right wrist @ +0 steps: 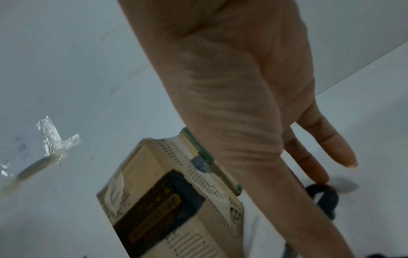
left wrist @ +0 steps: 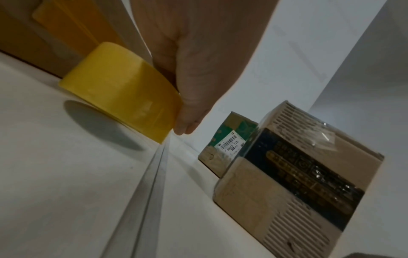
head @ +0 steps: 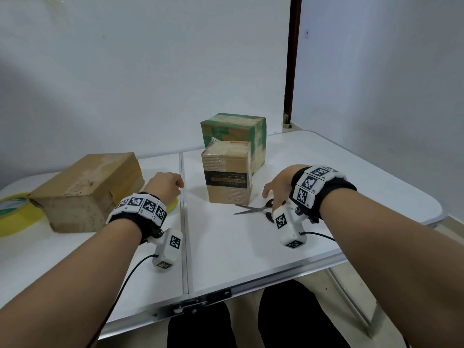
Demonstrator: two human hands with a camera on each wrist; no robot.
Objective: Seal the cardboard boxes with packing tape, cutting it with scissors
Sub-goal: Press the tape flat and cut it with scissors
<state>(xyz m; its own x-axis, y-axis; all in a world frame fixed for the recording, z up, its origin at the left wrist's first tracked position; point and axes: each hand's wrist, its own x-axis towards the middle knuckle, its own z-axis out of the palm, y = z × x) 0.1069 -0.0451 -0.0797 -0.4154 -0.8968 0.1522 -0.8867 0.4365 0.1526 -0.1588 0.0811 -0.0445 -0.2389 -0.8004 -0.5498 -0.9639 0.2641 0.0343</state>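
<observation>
My left hand (head: 165,184) grips a yellow tape roll (left wrist: 119,90), tilted just above the table beside the centre seam; in the head view only a yellow edge (head: 175,204) shows under the hand. My right hand (head: 276,193) reaches down with straight fingers (right wrist: 331,144) onto the black handle (right wrist: 324,193) of the scissors (head: 253,209), which lie flat, blades pointing left. A small brown box with a dark label (head: 227,172) stands between my hands. Behind it is a green-printed box (head: 236,131). A flat brown box (head: 85,189) lies at the left.
A second yellow tape roll (head: 15,214) lies at the far left edge. The white folding table (head: 226,249) has a seam (head: 184,222) down its middle and a metal front edge. A wall stands close behind, with scraps of old tape (right wrist: 55,137) stuck on it.
</observation>
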